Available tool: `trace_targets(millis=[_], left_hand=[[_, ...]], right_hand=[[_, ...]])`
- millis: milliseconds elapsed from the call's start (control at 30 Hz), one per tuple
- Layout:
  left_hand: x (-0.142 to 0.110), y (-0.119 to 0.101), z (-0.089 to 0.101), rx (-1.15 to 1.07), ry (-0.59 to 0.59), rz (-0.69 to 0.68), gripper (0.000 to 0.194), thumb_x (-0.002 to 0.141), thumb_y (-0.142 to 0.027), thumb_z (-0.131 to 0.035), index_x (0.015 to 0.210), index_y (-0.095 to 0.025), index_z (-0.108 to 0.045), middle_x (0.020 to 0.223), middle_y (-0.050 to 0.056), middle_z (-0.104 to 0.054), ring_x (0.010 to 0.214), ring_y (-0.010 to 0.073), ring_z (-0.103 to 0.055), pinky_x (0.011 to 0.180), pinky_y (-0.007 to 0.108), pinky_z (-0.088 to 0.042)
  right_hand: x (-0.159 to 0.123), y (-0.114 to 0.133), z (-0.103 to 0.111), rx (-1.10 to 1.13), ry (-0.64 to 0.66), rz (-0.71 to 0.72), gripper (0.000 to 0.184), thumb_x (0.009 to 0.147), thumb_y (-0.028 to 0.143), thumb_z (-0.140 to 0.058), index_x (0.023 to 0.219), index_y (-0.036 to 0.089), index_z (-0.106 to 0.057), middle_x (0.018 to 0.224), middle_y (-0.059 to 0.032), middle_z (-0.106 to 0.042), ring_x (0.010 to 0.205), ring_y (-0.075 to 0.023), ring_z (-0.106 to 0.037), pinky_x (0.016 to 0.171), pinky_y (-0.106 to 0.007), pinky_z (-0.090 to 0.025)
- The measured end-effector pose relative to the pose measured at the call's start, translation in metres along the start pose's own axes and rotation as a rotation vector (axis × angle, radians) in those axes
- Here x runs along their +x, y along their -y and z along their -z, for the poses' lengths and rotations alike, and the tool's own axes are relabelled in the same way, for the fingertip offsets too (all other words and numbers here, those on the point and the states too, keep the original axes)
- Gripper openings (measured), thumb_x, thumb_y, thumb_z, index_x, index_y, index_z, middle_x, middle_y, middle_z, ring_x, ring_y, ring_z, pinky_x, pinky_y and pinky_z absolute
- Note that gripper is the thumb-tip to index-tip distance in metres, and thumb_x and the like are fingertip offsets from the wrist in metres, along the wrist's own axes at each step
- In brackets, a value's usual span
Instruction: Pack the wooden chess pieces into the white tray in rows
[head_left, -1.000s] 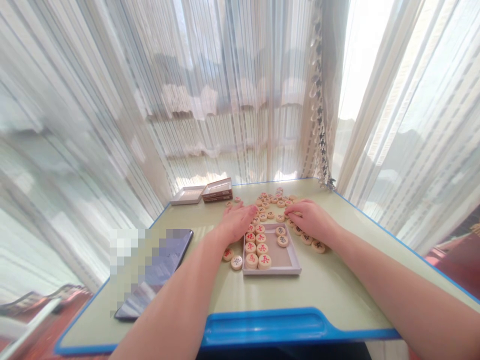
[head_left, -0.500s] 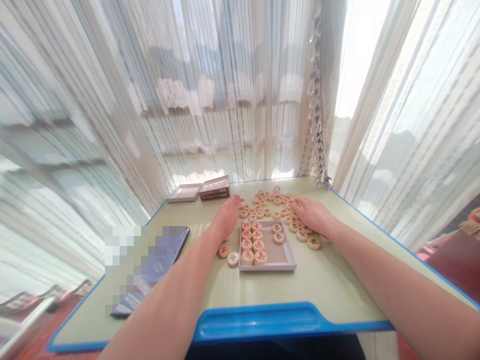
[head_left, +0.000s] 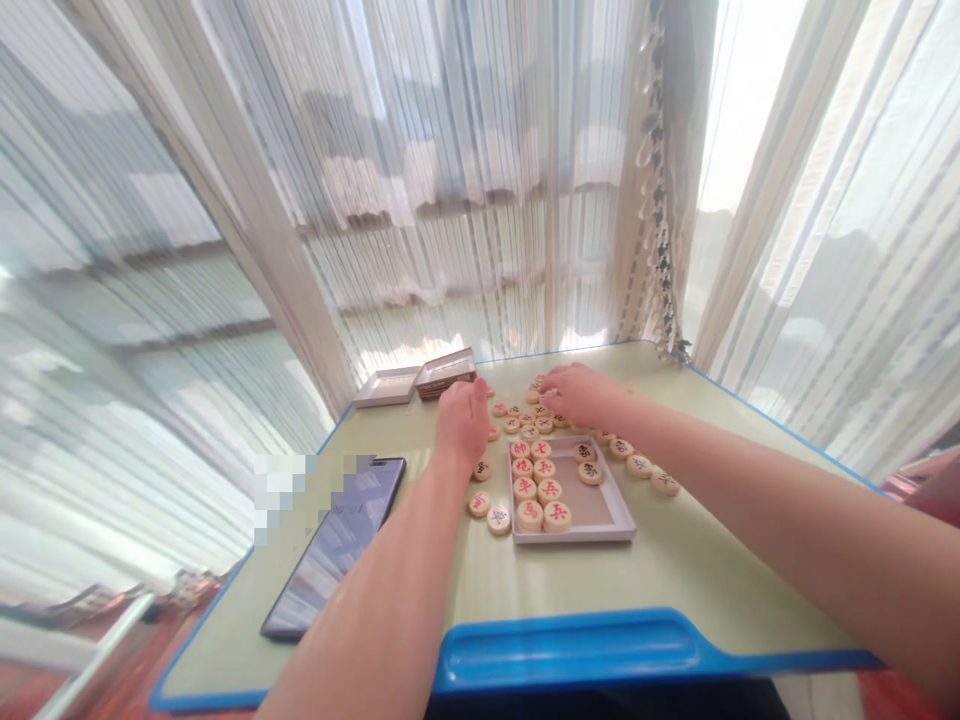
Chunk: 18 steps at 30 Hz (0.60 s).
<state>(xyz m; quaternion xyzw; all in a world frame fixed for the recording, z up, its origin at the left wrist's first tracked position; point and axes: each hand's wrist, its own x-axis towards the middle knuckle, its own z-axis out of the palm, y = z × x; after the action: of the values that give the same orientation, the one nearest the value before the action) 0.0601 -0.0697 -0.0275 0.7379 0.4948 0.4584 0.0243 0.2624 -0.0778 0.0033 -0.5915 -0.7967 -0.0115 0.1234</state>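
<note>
Where the right hand (head_left: 581,395) reaches out over the table (head_left: 705,570), its fingers are bent downward among loose round pieces (head_left: 527,420) marked in red and black; whether they are closed on one cannot be told. The left hand (head_left: 461,428) stands on edge with the thumb raised; its remaining fingers are largely hidden, so their state cannot be determined. Loose pieces lie between the two sets of fingers and beneath the right forearm, with a few on the near side of the left hand. Nearer the person than either set of fingers sits an open shallow box (head_left: 577,537), holding red-marked pieces (head_left: 529,512) in two columns along its left side and two black-marked pieces (head_left: 589,472) towards its right. Just beyond the left fingers are stacked boxes (head_left: 442,389), with a pale tray (head_left: 386,388) beside them. To the near left of the left fingers lies a phone (head_left: 337,550), partly covered by a pixelated patch. The table surface is pale green, edged in blue, with a moulded blue trough (head_left: 570,648) on the side nearest the person. Well past all fingers hang sheer striped curtains (head_left: 450,200), bright with daylight, and a strip of tasselled trim (head_left: 660,210).
</note>
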Motion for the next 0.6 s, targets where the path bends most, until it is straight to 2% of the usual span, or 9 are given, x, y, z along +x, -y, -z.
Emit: trace_targets(millis=[67,133,233,400,600], left_hand=[[-0.001,-0.001,0.001,0.049,0.007,-0.036,0.052,0.093,-0.040,-0.017,0.071,-0.018,-0.059,0.081,0.008,-0.061,0.085,0.0197,-0.054,0.083,0.036,-0.039],[-0.002,-0.001,0.001,0.088,0.000,-0.043,0.051,0.093,-0.039,-0.018,0.071,-0.018,-0.058,0.081,0.008,-0.060,0.085,0.0197,-0.053,0.083,0.036,-0.038],[-0.002,-0.002,0.000,0.097,0.005,-0.048,0.050,0.093,-0.038,-0.018,0.071,-0.018,-0.058,0.080,0.007,-0.059,0.085,0.0192,-0.053,0.083,0.035,-0.038],[-0.002,-0.006,-0.003,0.039,0.019,-0.030,0.049,0.093,-0.038,-0.021,0.067,-0.018,-0.058,0.078,0.007,-0.059,0.084,0.0184,-0.053,0.081,0.033,-0.040],[-0.003,-0.009,-0.001,-0.026,-0.030,0.000,0.050,0.093,-0.039,-0.019,0.070,-0.018,-0.058,0.077,0.006,-0.061,0.082,0.0176,-0.055,0.079,0.032,-0.040]], right_hand=[[0.023,0.002,-0.001,-0.006,0.045,0.010,0.030,0.077,0.029,-0.053,0.102,0.024,-0.068,0.110,-0.0063,-0.065,0.104,-0.0272,-0.053,0.087,-0.036,-0.042],[0.041,0.004,-0.004,-0.006,0.085,0.015,0.026,0.073,0.029,-0.058,0.095,0.025,-0.070,0.100,-0.0055,-0.068,0.094,-0.0251,-0.058,0.080,-0.034,-0.046],[0.056,0.008,-0.009,-0.015,0.114,0.054,0.021,0.068,0.024,-0.060,0.085,0.026,-0.073,0.093,-0.0043,-0.070,0.086,-0.0229,-0.062,0.075,-0.032,-0.047],[0.055,0.018,-0.014,-0.025,0.119,0.112,0.021,0.065,0.022,-0.060,0.080,0.026,-0.074,0.088,-0.0040,-0.071,0.082,-0.0221,-0.063,0.071,-0.029,-0.048],[0.050,0.016,-0.009,0.089,0.068,0.064,0.031,0.074,0.021,-0.049,0.097,0.024,-0.071,0.092,-0.0022,-0.071,0.084,-0.0193,-0.063,0.071,-0.026,-0.047]])
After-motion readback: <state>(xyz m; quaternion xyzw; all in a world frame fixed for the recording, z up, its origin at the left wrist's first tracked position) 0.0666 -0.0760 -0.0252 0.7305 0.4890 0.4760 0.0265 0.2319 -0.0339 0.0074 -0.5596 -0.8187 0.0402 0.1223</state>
